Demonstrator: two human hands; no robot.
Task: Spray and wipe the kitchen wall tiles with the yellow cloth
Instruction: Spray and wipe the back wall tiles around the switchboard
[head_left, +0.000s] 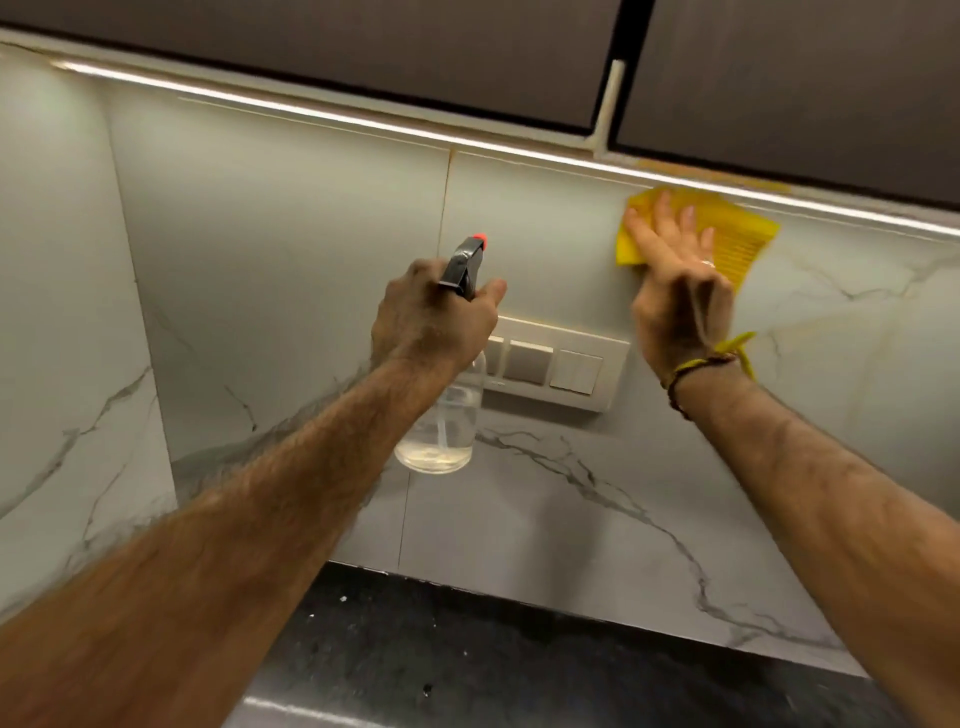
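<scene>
Left hand: the left hand (434, 314) is wrapped round the neck of the spray bottle (444, 410), thumb over the far side, so the trigger can be worked without a regrip
Spray bottle: clear, little liquid at the bottom, hanging below the left fist; its orange-tipped nozzle (479, 239) points at the wall above the fist, likely held ready for the next burst
Right hand: the right hand (675, 280) lies flat, fingers straight and spread, pressing the yellow cloth (727, 234) against the tile; it grasps nothing, the open palm spreading pressure over more cloth
Yellow cloth: under and beyond the right fingertips, high on the wall tiles (311, 218), just below the lit strip (363, 124) under the cabinets (363, 47)
Switch plate: the switch plate (556, 358) sits between the two hands, partly behind the left fist; spray is best kept off it
Table: the dark table (467, 649) runs below both forearms
Step in hand: wiping the upper tile, by my reading, with spraying paused
</scene>
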